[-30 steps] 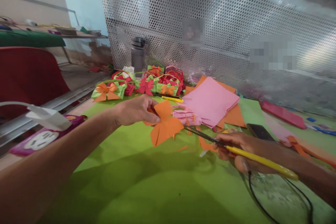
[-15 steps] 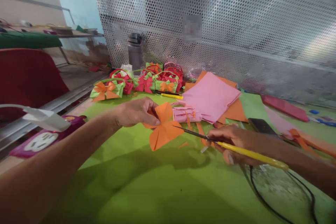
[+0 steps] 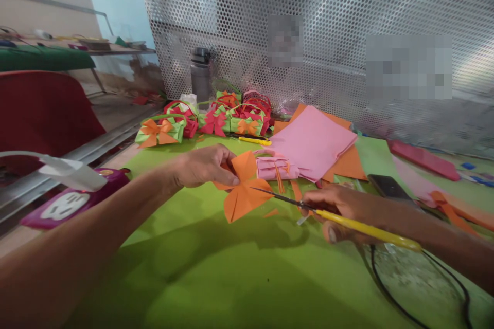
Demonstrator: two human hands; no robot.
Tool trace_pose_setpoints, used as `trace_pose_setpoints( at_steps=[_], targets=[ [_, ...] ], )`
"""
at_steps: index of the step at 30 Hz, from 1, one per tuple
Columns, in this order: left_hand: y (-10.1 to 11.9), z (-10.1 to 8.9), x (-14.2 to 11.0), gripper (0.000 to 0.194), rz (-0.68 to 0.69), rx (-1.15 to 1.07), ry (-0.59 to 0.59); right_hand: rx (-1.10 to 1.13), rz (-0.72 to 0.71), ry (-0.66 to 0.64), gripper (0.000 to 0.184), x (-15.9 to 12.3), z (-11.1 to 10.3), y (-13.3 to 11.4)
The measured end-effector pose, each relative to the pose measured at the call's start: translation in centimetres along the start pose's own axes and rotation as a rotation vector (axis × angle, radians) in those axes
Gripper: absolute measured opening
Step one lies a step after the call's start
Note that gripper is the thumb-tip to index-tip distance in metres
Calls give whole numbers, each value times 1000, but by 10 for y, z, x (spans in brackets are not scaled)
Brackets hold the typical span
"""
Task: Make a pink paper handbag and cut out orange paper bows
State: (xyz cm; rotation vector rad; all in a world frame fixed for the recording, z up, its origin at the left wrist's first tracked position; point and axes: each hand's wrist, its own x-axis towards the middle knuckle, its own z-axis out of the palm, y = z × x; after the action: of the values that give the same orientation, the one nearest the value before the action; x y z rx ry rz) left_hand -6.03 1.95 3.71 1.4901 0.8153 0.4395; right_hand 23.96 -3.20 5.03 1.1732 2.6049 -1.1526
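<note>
Between thumb and fingers, my left hand (image 3: pixel 210 165) pinches an orange paper flower (image 3: pixel 243 203) with several petals, held above the green table covering. My right hand (image 3: pixel 337 211) is closed around scissors (image 3: pixel 363 226) with yellow handles. Their dark blades reach left into the flower's right petal, with the tips near its centre. Just behind the flower lies a small folded pink paper bag (image 3: pixel 278 168) with orange strips on it. An orange paper scrap (image 3: pixel 272 213) rests below the blades.
Small paper bags with bows (image 3: pixel 160 131) stand in a cluster at the back left, near a grey bottle (image 3: pixel 200 74). A yellow cutter (image 3: pixel 254 140), pink sheets (image 3: pixel 312 139) and a phone (image 3: pixel 389 186) lie beyond my hands. A purple power strip (image 3: pixel 73 200) sits left.
The scissor blades have moved deeper into the right petal, toward the flower's centre. My left hand keeps its pinch; the whole view has shifted slightly.
</note>
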Motion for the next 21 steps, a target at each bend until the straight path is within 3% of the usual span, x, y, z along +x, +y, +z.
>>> trace_pose_setpoints(
  at_steps=[21],
  targets=[
    [2, 4, -2, 21, -8, -30, 15, 78, 60, 1, 56, 1, -2, -17]
  ],
)
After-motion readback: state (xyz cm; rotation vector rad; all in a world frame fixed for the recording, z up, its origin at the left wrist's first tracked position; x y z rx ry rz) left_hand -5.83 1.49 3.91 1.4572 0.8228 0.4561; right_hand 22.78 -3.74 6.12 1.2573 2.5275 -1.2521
